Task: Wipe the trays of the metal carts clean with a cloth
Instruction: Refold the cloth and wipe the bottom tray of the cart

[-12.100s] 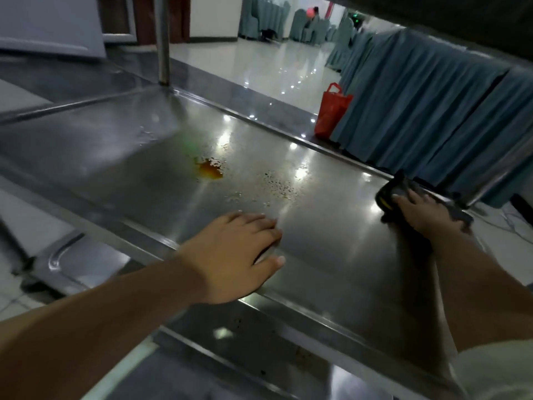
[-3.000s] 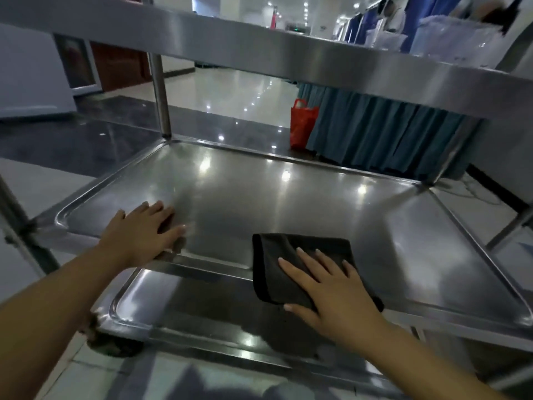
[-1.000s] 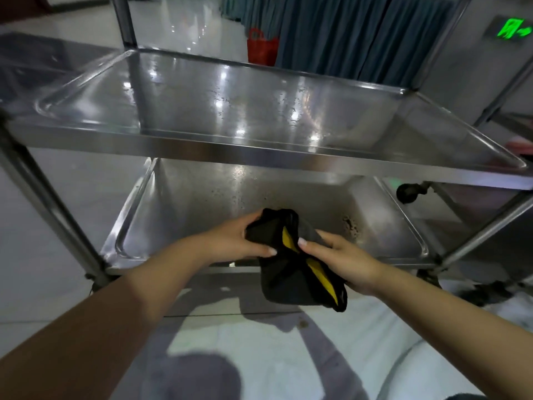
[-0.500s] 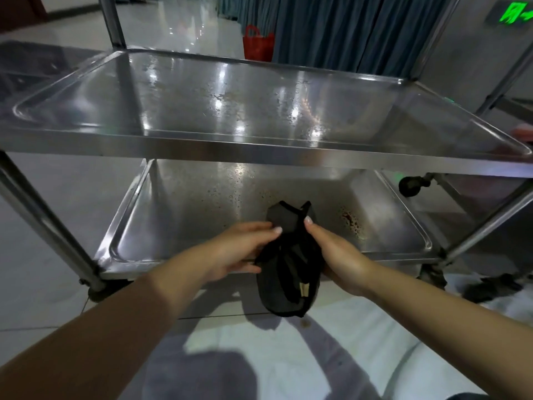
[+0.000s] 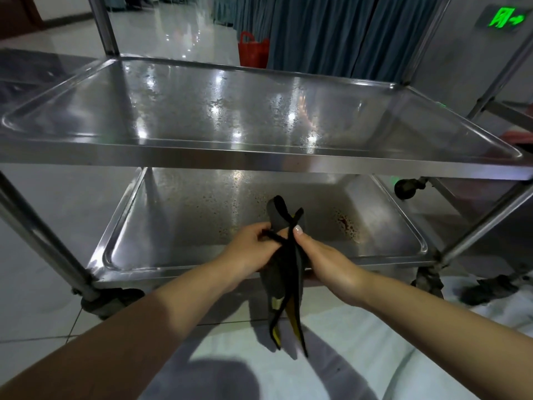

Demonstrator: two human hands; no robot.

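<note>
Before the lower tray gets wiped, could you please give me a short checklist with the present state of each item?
1. Cloth in hand: ok, left hand and right hand both grip it.
2. Cloth folded flat for wiping: not ok, it hangs bunched between the hands.
3. Lower tray within reach: ok, directly ahead of the hands.
4. Dirt located: ok, reddish-brown stain on its right part, specks across it.
5. Lower tray free of objects: ok.
6. Upper tray clean: cannot tell, droplets and glare.
</note>
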